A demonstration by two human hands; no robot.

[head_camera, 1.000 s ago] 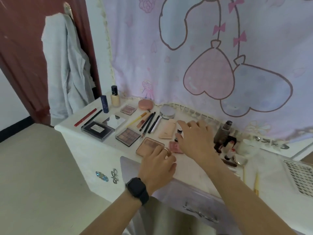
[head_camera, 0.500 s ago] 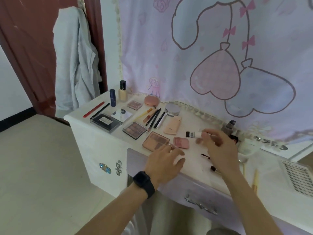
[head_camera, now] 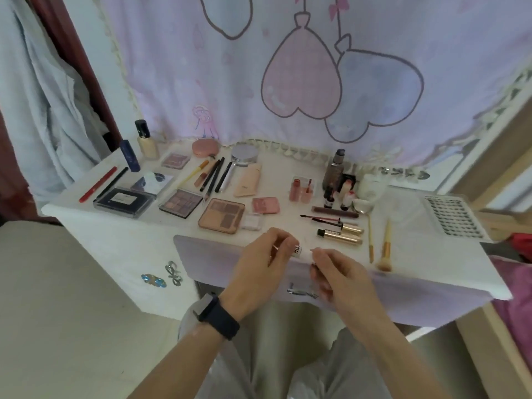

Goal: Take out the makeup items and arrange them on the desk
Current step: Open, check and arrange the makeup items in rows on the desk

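A small white makeup tube [head_camera: 300,251] with dark lettering is held between both hands in front of the desk's near edge. My left hand [head_camera: 260,266], with a black watch on the wrist, grips its left end. My right hand [head_camera: 336,273] pinches its right end. Many makeup items lie on the white desk [head_camera: 290,226]: a tan palette [head_camera: 221,216], a small pink blush [head_camera: 265,205], a dark eyeshadow palette [head_camera: 180,203], a black case [head_camera: 123,201], pencils [head_camera: 214,180], two gold mascara tubes [head_camera: 342,231] and brushes [head_camera: 384,249].
Bottles [head_camera: 147,139] stand at the desk's back left, and a dark bottle [head_camera: 335,169] with small items at the back right. A printed curtain [head_camera: 288,67] hangs behind. A grey robe [head_camera: 37,96] hangs at left. A white vented box [head_camera: 452,216] lies at right.
My right hand lifted the white tube off the desk and brought it toward me. My left hand left the desk surface and took its other end. The camera tilted down and moved closer.
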